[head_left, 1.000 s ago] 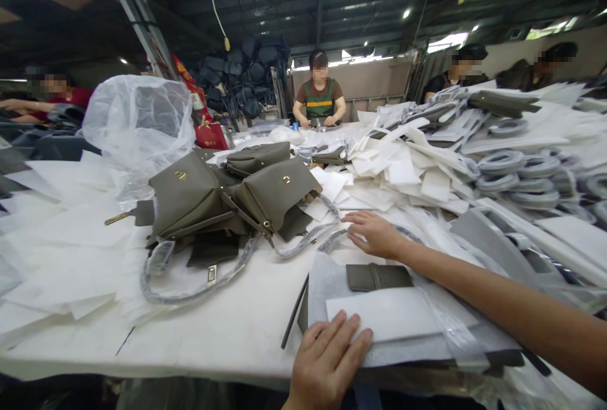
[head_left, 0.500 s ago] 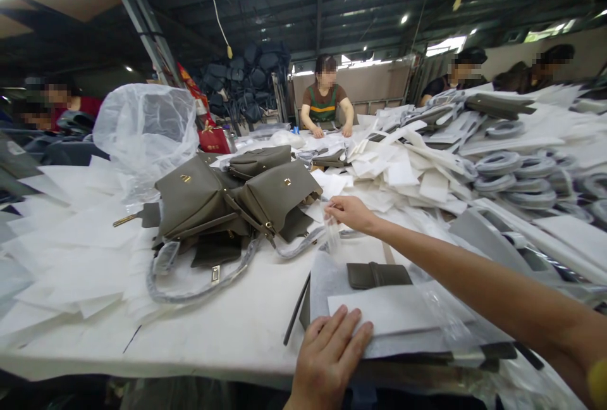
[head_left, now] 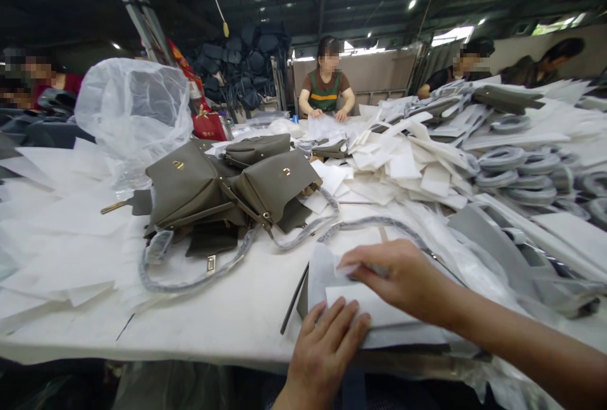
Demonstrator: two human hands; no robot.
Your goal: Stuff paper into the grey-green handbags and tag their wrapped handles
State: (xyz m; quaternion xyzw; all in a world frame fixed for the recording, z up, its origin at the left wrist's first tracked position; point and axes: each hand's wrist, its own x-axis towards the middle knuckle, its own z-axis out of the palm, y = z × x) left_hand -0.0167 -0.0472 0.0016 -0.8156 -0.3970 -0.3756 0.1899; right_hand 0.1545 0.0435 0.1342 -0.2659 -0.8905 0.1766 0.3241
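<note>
My left hand lies flat, fingers spread, on a white paper sheet at the near table edge. Under the paper is a grey-green handbag, mostly covered. Its plastic-wrapped handle curves out at the far side. Over the covered bag, my right hand is closed in a pinch. A thin translucent plastic piece shows at its fingertips. The small dark flap or strap part on the bag is hidden behind this hand.
Several grey-green handbags with wrapped handles are heaped ahead on the left. White sheets spread at far left beside a clear plastic bag. At right are paper piles and wrapped straps. A co-worker sits across the table.
My right hand has come back toward me and down, carrying the translucent plastic piece over the covered bag. My left hand stays pressed on the paper.
</note>
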